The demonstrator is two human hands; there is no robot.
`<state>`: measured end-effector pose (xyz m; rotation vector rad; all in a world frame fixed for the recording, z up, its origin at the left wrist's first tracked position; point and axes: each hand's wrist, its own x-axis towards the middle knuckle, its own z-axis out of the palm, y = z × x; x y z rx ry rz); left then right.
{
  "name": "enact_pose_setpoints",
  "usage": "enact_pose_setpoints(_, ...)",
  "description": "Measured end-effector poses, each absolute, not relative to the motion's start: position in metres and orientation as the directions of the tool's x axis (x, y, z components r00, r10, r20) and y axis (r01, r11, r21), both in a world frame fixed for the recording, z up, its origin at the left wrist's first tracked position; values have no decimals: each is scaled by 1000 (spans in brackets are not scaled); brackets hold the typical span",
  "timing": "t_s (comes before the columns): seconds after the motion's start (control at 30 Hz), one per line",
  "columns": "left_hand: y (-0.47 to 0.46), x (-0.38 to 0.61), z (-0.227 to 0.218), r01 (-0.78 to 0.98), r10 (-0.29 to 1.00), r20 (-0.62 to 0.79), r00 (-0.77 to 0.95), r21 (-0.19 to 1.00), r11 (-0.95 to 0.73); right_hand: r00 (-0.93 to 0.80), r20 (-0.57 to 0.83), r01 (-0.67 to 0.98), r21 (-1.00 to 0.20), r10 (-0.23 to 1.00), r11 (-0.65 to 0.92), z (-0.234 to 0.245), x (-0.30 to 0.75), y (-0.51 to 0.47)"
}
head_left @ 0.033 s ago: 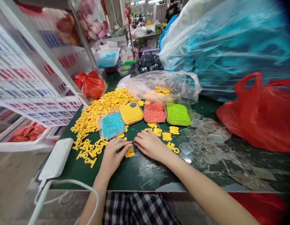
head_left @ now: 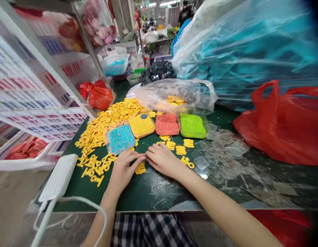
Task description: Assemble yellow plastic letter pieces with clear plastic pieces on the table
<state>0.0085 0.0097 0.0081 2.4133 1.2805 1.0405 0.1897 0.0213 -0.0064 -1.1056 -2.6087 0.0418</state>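
Both hands rest low on the green worktop (head_left: 148,192), fingertips meeting just in front of the blue bead tray (head_left: 121,138). The left hand (head_left: 122,169) lies palm down with its fingers curled toward a yellow piece (head_left: 141,168) that sits touching its fingertips on the near side. The right hand (head_left: 162,158) lies flat beside it, fingers pointing left. Whether either grip pinches anything where the fingertips meet I cannot tell; the spot is too small to read.

More yellow pieces lie just behind the right hand (head_left: 181,150) and in a loose heap (head_left: 102,127) to the left, running back along the worktop. Behind the hands stand a yellow tray (head_left: 141,125), a pink tray (head_left: 167,124) and a green tray (head_left: 192,125) in a row. Clear plastic shells (head_left: 225,151) crowd the right side, near a red bag (head_left: 284,127). A white block (head_left: 59,178) lies at the left near corner.

Bare worktop shows only between the hands and the near edge. The forearms are cut off by the bottom of the view, and the right and upper parts are blurred.
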Motion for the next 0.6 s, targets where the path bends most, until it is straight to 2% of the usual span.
enact_pose_setpoints(0.1,43,39,31,637,762,481,432,436,-636,-644,331,694,-129,690,709,-7,188,21)
enact_pose_setpoints(0.17,69,63,45,702,781,430,453,368,-610,-637,376,685,-124,673,718,-5,186,20)
enact_pose_setpoints(0.23,96,89,54,801,836,294,463,265,-537,-619,413,685,-132,668,717,-3,185,20)
enact_pose_setpoints(0.33,126,124,63,884,886,11,464,58,-463,-517,477,731,-187,711,656,-4,185,23)
enact_pose_setpoints(0.43,139,156,68,810,803,-138,580,-6,-586,-360,525,784,-277,771,555,-13,189,33)
enact_pose_setpoints(0.6,139,220,73,625,625,-141,768,-50,-779,-48,557,768,-510,829,387,-25,202,53)
